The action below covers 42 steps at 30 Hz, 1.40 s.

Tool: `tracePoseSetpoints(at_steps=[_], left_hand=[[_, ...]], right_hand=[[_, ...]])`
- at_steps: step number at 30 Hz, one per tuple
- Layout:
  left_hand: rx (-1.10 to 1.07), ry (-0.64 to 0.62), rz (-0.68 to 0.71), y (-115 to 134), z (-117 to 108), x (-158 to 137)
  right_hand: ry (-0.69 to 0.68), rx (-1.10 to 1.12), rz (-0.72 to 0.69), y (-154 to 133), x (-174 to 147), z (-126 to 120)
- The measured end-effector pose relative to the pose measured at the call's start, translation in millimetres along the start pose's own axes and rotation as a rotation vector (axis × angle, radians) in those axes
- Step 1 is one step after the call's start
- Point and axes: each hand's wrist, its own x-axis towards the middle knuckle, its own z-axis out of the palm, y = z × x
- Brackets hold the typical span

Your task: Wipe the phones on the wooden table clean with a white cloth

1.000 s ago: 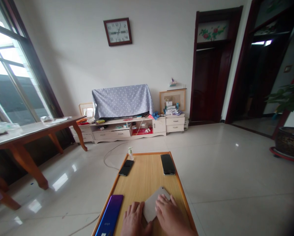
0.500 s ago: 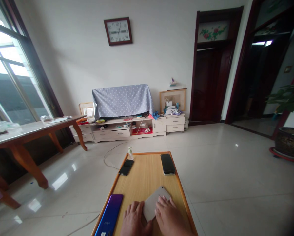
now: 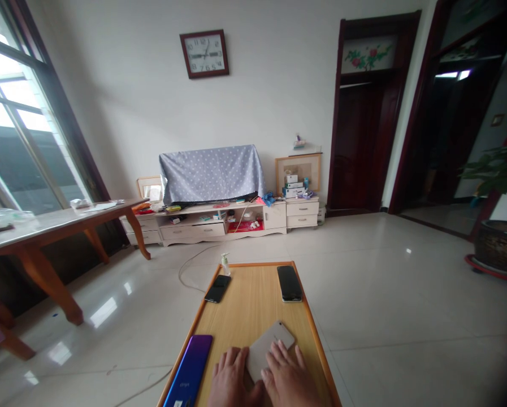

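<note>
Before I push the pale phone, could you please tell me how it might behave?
The pale phone is probably stiff, since its visible edges look straight. Lying flat on the table, it would likely slide rather than roll or tip. The right hand rests on it, so it may resist.

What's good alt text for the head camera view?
Right hand on a face-down pale smartphone on a wooden table, left hand at its edge. Around it are a blue-purple vivo smartphone, two black-screened smartphones and a pump bottle; a wall clock hangs beyond.
</note>
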Motion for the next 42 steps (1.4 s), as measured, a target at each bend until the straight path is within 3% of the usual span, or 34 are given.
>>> tracePoseSetpoints(at_steps=[4, 9, 12, 20, 26, 32, 38, 42], left_hand=[[0.005, 0.021, 0.004, -1, 1, 0], [-0.008, 0.017, 0.007, -6, 6, 2], [-0.006, 0.020, 0.008, -6, 7, 3], [0.004, 0.016, 0.003, -2, 3, 1], [-0.014, 0.054, 0.017, -5, 5, 2], [-0.024, 0.024, 0.016, -10, 8, 3], [-0.022, 0.045, 0.021, -7, 5, 1], [-0.020, 0.045, 0.018, -5, 5, 1]], right_hand=[[0.021, -0.079, 0.085, 6, 2, -12], [-0.078, 0.011, -0.003, -1, -1, 5], [-0.070, 0.042, -0.031, -1, -3, 8], [-0.002, -0.052, 0.020, 5, -1, -22], [0.101, -0.049, 0.035, 3, -1, -3], [-0.072, 0.037, -0.088, -10, 3, 12], [0.090, -0.075, 0.011, 13, 12, -3], [0.079, -0.065, 0.024, 11, 12, -1]])
